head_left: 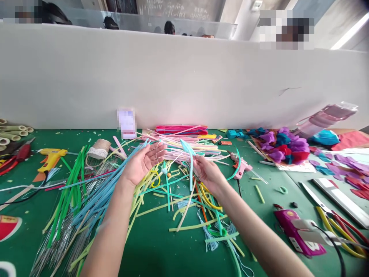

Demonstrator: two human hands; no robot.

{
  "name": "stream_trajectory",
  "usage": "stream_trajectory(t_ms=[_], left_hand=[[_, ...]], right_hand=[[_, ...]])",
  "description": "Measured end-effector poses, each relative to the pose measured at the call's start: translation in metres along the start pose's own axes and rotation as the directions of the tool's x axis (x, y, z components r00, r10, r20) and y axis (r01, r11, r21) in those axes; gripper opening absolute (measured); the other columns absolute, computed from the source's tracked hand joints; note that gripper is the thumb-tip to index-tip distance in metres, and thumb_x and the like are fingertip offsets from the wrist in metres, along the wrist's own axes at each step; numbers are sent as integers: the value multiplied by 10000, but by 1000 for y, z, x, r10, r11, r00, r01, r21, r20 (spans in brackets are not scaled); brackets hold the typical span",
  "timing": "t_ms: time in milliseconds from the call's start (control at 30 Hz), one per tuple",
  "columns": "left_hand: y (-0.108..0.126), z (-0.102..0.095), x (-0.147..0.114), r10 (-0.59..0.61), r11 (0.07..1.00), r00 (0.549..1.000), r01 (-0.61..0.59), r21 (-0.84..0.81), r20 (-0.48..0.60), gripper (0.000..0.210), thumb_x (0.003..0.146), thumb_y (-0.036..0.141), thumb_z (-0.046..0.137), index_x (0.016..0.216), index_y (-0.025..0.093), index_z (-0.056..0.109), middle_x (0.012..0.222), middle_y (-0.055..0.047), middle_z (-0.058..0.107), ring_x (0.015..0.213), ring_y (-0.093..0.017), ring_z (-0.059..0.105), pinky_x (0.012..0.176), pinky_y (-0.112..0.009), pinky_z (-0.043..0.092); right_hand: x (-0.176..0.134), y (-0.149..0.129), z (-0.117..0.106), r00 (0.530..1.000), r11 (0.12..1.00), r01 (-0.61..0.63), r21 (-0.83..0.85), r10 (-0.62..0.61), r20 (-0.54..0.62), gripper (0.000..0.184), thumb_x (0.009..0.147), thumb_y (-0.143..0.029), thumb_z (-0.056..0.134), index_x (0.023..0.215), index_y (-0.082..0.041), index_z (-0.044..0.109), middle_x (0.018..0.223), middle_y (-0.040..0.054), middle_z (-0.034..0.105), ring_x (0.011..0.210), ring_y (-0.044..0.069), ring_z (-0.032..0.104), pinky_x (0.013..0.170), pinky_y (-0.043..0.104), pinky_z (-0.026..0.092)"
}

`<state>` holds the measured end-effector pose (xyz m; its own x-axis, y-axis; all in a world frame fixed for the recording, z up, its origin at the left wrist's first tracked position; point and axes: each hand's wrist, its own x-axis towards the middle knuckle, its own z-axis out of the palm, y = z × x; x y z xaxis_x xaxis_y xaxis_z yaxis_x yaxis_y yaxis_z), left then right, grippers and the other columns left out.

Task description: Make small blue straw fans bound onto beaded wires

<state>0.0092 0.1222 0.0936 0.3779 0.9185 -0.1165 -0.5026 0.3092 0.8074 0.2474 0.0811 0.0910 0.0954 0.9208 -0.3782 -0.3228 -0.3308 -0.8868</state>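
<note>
My left hand (pixel 146 158) is raised over the pile with the palm turned up and its fingers stretched out. A thin, pale thread or wire (pixel 157 151) curves at its fingertips; I cannot tell whether it is gripped. My right hand (pixel 208 172) pinches a light blue pipe cleaner (pixel 191 165), folded at the top with one end hanging straight down. Below both hands lie loose yellow-green pipe cleaners (pixel 184 229) and blue tassels (pixel 211 243). Beside my left forearm is a bundle of blue pipe cleaners (pixel 111 186).
A yellow glue gun (pixel 52 157) and a twine spool (pixel 99 149) are at left. A pink glue gun (pixel 241 168), purple power strip (pixel 300 234), scissors (pixel 317 200) and petals (pixel 300 144) lie at right. A white partition (pixel 184 80) stands behind.
</note>
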Motion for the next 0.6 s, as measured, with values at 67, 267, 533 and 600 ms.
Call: stream_trajectory(t_ms=[67,267,533,600], left_hand=[[-11,4,3,52,994,999,-54,95,15,404,829,256,751,1216,164,678,1301,-121,680,1173,-248,658,961,-319,547],[-36,14,9,-77,976,997,72,207,15,438,746,283,842,1128,146,677,1047,-105,753,908,-209,726,767,-274,588],[-41,-2,10,-226,937,974,221,271,-13,434,676,278,887,1047,151,702,856,-33,707,654,-111,668,566,-190,560],[-43,-3,10,-254,933,967,242,266,13,477,679,268,885,1105,161,698,861,-30,700,663,-104,664,564,-172,554]], right_hand=[[-15,18,11,996,983,-30,179,45,-81,138,828,-282,723,815,-202,612,820,25,694,826,119,723,803,160,617],[-45,58,45,998,929,-32,368,49,-37,278,733,-368,804,770,-198,587,788,9,616,879,189,739,916,287,604],[-60,53,-5,972,769,233,-595,-193,130,273,881,-431,585,1040,-210,611,982,84,685,915,249,679,780,384,556],[-63,43,-30,944,436,234,-869,-316,96,228,897,-344,538,1065,-207,608,1053,112,667,992,280,643,868,421,508]])
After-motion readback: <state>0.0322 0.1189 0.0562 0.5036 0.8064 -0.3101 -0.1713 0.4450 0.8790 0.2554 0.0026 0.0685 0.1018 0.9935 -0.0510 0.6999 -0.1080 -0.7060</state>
